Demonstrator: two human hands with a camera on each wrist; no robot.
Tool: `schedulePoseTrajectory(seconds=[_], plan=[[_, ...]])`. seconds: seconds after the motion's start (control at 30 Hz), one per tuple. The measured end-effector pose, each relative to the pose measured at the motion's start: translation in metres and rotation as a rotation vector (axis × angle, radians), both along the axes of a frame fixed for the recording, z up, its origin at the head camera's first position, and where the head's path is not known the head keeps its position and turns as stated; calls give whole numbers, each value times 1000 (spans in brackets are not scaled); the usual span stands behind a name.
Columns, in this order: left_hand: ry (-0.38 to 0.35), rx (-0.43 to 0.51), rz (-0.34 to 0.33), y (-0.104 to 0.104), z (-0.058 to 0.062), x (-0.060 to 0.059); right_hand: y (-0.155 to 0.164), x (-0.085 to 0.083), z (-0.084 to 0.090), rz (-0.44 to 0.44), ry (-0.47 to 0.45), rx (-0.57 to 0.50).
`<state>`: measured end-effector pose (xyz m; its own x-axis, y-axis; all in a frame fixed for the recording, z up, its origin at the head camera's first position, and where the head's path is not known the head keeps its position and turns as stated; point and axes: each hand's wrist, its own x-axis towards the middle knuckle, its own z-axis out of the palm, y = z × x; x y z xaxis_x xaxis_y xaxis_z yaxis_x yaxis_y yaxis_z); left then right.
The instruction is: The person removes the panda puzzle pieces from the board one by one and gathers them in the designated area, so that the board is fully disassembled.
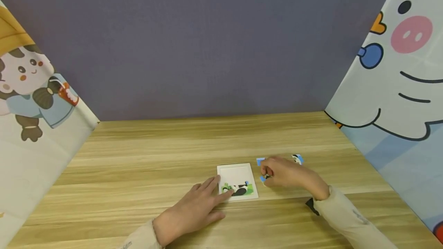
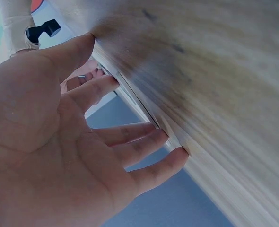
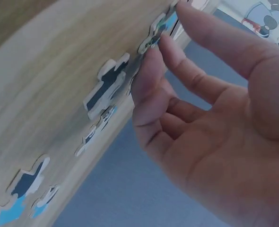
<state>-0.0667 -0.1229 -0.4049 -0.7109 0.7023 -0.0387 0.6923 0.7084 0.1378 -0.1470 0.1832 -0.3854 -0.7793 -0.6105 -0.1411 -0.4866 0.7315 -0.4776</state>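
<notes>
A white square puzzle tray (image 1: pixel 236 173) lies on the table, with joined puzzle pieces (image 1: pixel 242 190) showing black, white and green along its near side. My left hand (image 1: pixel 196 205) rests spread at the tray's left edge, one fingertip on the joined pieces. In the left wrist view its fingers (image 2: pixel 135 135) are fairly straight and touch the tray edge and table. To the right of the tray, my right hand (image 1: pixel 285 172) pinches a puzzle piece with blue on it (image 1: pixel 262 179) at table level. The right wrist view shows this piece (image 3: pixel 152 38) at the fingertips, partly covered.
Several loose pieces lie around the right hand: a blue one (image 1: pixel 260 161) behind it, a blue, black and white one (image 1: pixel 297 159) farther right. More show in the right wrist view, including a black and white piece (image 3: pixel 106 87). A grey panel (image 1: pixel 214 49) stands behind the wooden table (image 1: pixel 138 149).
</notes>
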Motion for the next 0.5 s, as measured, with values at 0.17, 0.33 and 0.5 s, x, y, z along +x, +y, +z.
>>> schedulePoseTrajectory(seconds=[0.17,0.33,0.5], plan=[[-5,5,-3,0,0,0,0,0,-1,-8,31,-31],[-4,13,-7,0,0,-1,-9,2,-1,21,108,-53],[0,4,-5,0,-2,-2,-26,12,-3,99,121,-95]])
